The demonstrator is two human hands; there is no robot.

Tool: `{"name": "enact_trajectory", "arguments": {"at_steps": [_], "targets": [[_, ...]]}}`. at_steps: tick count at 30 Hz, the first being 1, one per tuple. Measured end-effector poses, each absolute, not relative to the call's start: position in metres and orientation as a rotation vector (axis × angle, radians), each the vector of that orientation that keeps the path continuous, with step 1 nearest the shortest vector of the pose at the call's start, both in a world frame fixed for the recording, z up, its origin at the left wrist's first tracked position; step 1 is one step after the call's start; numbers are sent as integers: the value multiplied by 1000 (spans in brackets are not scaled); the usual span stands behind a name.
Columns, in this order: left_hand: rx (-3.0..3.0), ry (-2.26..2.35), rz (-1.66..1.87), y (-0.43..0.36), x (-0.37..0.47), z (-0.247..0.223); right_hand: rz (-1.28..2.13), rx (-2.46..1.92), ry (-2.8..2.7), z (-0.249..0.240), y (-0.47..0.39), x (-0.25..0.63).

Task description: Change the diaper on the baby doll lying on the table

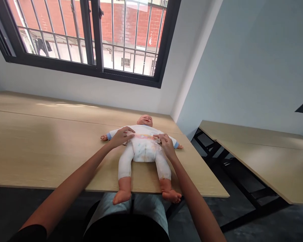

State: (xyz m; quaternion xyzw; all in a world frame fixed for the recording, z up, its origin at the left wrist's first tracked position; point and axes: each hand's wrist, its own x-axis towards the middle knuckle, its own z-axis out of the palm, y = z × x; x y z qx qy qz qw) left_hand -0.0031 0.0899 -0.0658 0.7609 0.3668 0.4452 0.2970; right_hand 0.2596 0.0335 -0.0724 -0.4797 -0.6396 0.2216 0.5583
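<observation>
A baby doll (124, 163) lies on its back on the table, feet towards me and hanging past the front edge. It wears a white top with blue cuffs, white leggings and a white diaper (144, 153) with a coloured band at the waist. My left hand (123, 137) is at the left end of that waistband, its fingers closed on the diaper's edge. At the opposite end, my right hand (166, 144) pinches the diaper's edge with bent fingers. Both fingertips partly cover what they grip.
The pale wooden table (53, 151) runs far to the left, with its corner at my right. Across a gap stands a second table (262, 154) on a black metal frame. A dark-framed window (131, 75) is in the wall behind.
</observation>
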Motion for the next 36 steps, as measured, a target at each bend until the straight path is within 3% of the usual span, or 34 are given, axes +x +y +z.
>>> {"name": "enact_trajectory", "arguments": {"at_steps": [10, 16, 23, 28, 36], "targets": [[2041, 1169, 996, 111, -30, -108, 449, -1135, -1482, -77, 31, 259], [2071, 1260, 968, 111, -18, -118, 266, -913, -2045, -42, 38, 234], [1993, 1264, 783, 110, -22, -114, 211, -1581, -2381, -16, 65, 166], [1889, 1213, 635, 109, -23, -112, 249, -1593, -2359, -20, 68, 128], [1700, 1078, 630, 102, -33, -101, 21, -1590, -2474, -50, 67, 117]]}}
